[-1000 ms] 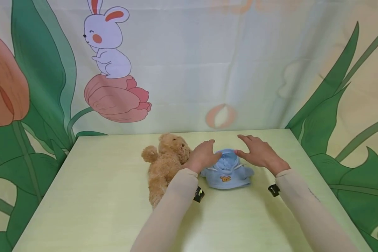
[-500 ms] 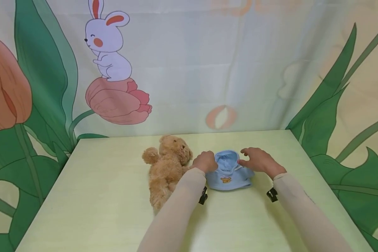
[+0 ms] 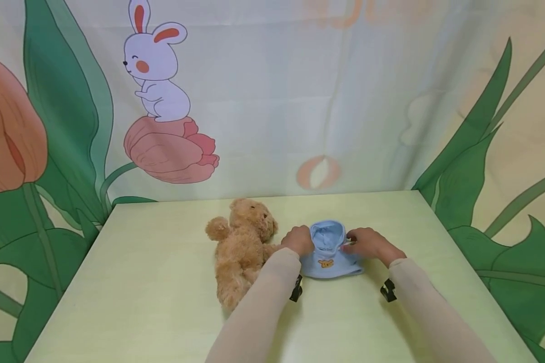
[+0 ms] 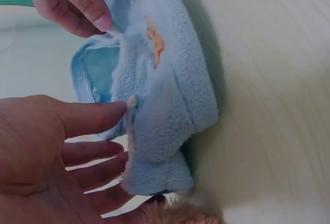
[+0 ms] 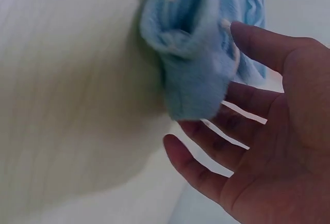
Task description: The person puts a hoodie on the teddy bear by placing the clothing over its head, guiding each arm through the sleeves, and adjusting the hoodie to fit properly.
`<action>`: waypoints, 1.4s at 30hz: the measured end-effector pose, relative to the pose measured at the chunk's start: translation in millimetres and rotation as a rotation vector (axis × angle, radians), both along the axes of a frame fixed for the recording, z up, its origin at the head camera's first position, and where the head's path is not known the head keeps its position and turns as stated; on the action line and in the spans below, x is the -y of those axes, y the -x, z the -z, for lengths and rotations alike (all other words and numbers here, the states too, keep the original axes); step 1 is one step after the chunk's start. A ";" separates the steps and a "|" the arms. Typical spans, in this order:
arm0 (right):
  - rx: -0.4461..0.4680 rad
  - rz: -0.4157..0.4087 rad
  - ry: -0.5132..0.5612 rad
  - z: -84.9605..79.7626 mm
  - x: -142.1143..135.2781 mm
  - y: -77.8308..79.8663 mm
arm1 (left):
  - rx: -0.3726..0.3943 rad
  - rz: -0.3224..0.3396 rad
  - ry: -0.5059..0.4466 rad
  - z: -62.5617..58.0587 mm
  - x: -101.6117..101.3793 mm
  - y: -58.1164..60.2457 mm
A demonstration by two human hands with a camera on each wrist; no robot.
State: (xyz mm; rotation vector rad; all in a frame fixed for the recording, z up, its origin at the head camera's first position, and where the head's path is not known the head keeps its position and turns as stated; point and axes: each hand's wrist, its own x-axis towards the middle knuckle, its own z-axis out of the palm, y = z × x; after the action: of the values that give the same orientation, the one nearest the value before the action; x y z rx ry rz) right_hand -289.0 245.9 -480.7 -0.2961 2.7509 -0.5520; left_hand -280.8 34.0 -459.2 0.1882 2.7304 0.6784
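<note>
A small light-blue fleece doll hoodie (image 3: 331, 269) lies on the table, its hood toward the back and an orange animal patch on its front. My left hand (image 3: 298, 241) grips its left side; in the left wrist view the thumb (image 4: 98, 118) presses by the white drawstring while the fingers reach behind the sleeve. On the other side my right hand (image 3: 371, 244) holds the hoodie, thumb (image 5: 258, 43) near the other drawstring end and fingers curving under the sleeve (image 5: 198, 90). A tan plush teddy bear (image 3: 238, 247) lies on its back just left of the left hand.
The pale green table (image 3: 141, 282) ends at the back against a cloth backdrop (image 3: 263, 101) printed with tulips and a rabbit. Black straps (image 3: 388, 291) show at both wrists. The left forearm passes beside the bear's legs.
Both hands have come down from above the hoodie to its two sides, and their fingers have closed on it. The bear stays where it was.
</note>
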 end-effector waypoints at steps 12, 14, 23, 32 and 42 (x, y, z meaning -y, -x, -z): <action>-0.099 0.040 0.041 16.1 4.0 1.5 | 0.004 -0.014 0.018 16.2 -1.7 5.9; -0.104 0.051 0.061 15.7 1.9 0.6 | -0.004 -0.014 0.001 18.0 -3.3 7.0; -0.134 0.058 0.133 10.9 -2.6 -0.4 | -0.088 -0.001 -0.092 15.1 -3.5 4.6; -0.168 0.067 0.145 -10.0 -3.5 -4.7 | -0.145 0.036 -0.100 -12.7 1.2 -7.2; -0.219 0.077 0.201 -40.7 1.8 -13.2 | -0.216 0.063 -0.064 -58.4 6.0 -22.4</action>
State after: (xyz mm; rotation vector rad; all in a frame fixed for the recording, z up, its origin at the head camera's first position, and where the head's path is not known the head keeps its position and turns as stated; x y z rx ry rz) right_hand -275.8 244.1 -440.1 -0.3146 2.9307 -0.8665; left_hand -258.4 27.9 -400.7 0.3820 2.8938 0.7695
